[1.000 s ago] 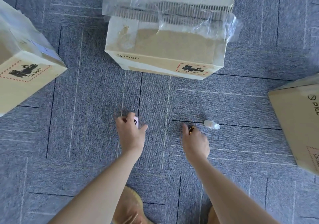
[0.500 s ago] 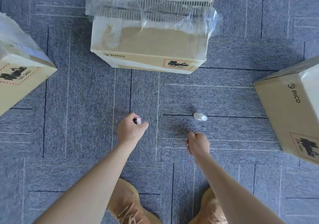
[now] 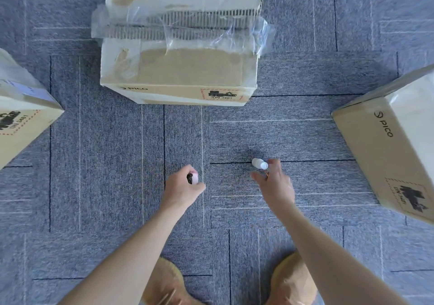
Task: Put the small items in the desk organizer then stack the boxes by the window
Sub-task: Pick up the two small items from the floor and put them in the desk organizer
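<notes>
A person looks down at a grey carpet floor point(image 3: 98, 187). The left hand point(image 3: 182, 188) is curled up tight around a small pink thing point(image 3: 194, 179) with a dark end — most of it is hidden in the fist. The right hand point(image 3: 274, 184) is spread open, fingers apart, right at a little white bottle point(image 3: 259, 163) that lies on its side on the floor. One fingertip is touching or almost touching the bottle's cap end; it is hard to tell which. Something small and gold point(image 3: 267, 175) shows under the right hand's fingers, too small to name. Three brown boxes sit around the hands. The torn box point(image 3: 183, 69) with loose clear tape is straight ahead on the far side. The left box point(image 3: 21, 121) is at the left edge of the view, and the right box point(image 3: 394, 149) is at the right edge — both well apart from the hands. Two tan shoes point(image 3: 293, 281) show at the bottom.
</notes>
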